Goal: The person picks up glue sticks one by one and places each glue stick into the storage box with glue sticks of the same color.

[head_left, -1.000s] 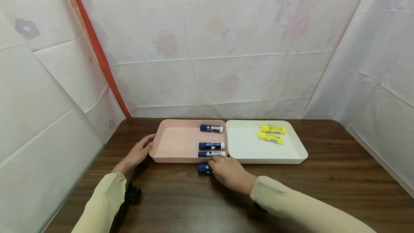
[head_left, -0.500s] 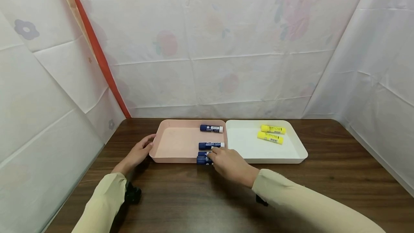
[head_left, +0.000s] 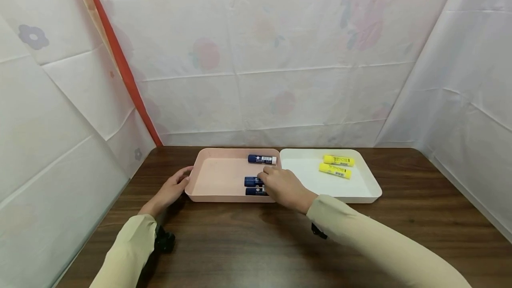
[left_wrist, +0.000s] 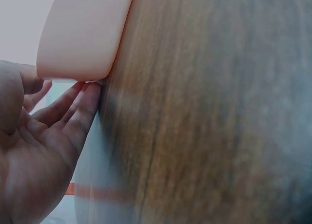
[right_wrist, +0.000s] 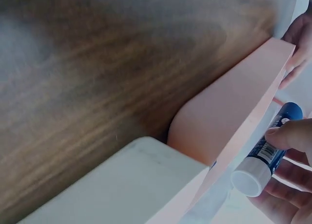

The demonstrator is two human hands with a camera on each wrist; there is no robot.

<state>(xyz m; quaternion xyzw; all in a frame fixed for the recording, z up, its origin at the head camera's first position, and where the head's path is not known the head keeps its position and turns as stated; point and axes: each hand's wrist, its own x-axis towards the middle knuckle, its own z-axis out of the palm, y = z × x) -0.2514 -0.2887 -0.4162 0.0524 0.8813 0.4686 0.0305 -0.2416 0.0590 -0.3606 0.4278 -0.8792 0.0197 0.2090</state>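
My right hand [head_left: 285, 189] pinches a blue glue stick [right_wrist: 265, 153] with a white cap between thumb and fingers. It holds the stick over the right part of the pink tray [head_left: 220, 177], where the stick overlaps the middle of the blue ones in the head view. Another blue glue stick [head_left: 254, 192] lies along the tray's front side, its right end hidden by my hand. Farther back in the tray lies a third blue glue stick [head_left: 262, 159]. My left hand [head_left: 169, 191] rests at the tray's left end, its nearly straight fingertips [left_wrist: 90, 90] against the outer wall.
A white tray [head_left: 304, 186] stands right beside the pink one, with two yellow glue sticks [head_left: 335, 170] in it. Both trays are on a dark wooden table [head_left: 224, 248]. White patterned sheets [head_left: 256, 57] hang behind and on both sides.
My right hand has carried the held blue glue stick from in front of the pink tray, over its front rim and farther back above the sticks inside. The left hand has stayed put.
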